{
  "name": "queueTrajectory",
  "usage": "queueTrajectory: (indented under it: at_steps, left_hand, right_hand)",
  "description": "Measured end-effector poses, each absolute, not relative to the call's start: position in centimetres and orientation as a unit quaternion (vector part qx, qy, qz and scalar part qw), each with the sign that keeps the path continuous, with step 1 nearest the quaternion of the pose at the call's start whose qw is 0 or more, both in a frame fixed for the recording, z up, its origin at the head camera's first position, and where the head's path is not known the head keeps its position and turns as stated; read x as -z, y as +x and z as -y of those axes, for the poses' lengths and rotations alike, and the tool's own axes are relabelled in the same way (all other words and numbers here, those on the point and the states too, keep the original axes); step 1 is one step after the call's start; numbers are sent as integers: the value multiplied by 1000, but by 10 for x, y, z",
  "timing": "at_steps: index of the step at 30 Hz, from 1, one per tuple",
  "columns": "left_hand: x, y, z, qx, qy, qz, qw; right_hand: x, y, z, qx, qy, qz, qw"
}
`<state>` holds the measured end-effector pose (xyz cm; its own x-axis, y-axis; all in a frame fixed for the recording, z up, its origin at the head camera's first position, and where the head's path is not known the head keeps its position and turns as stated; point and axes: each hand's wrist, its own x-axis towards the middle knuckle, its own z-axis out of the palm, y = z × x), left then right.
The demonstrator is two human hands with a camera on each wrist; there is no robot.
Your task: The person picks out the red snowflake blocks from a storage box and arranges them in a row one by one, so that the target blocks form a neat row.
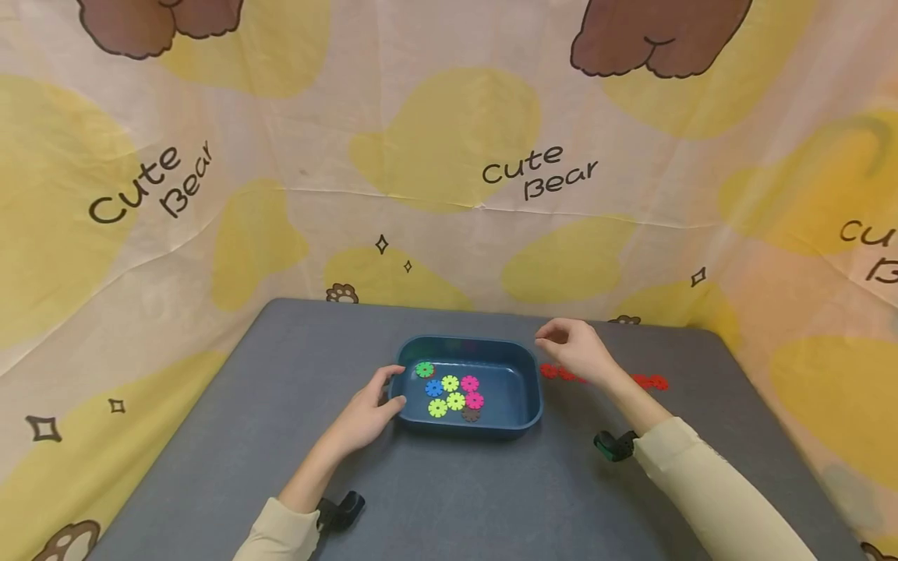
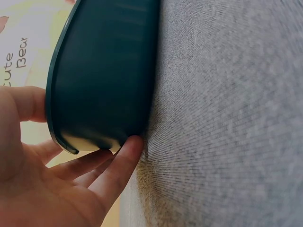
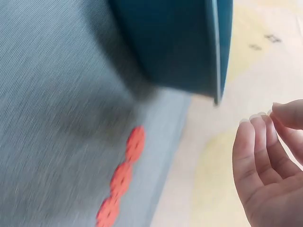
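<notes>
My left hand (image 1: 365,411) grips the left end of a dark blue plastic tray (image 1: 536,389); in the left wrist view its thumb is at the rim and its fingertips reach low on the end wall. Inside lie several notched plastic discs: a green disc (image 1: 424,369), a blue disc (image 1: 433,388), and others in yellow, pink and dark brown. My right hand (image 1: 578,352) hovers past the tray's right end, thumb tip against fingertip, with nothing visible between them. Below it a row of red discs (image 1: 549,371) lies on the table, partly hidden by the hand and wrist.
The grey table (image 1: 463,499) has its far edge close to a hanging cloth (image 1: 435,164) printed with bears and yellow patches. Cloth also hangs at both sides. A black wrist device (image 1: 341,511) sits at my left cuff, another device (image 1: 614,446) at my right.
</notes>
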<state>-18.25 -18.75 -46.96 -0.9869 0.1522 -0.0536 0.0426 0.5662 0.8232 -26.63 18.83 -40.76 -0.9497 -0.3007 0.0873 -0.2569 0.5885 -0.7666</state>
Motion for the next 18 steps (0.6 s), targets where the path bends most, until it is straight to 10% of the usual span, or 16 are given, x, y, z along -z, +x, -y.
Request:
queueTrajectory:
  at_steps: [18]
  left_hand:
    - [472,-184,188,-468,59,-880,59]
  right_hand:
    - [414,-263,-92,442,-220,-868,46]
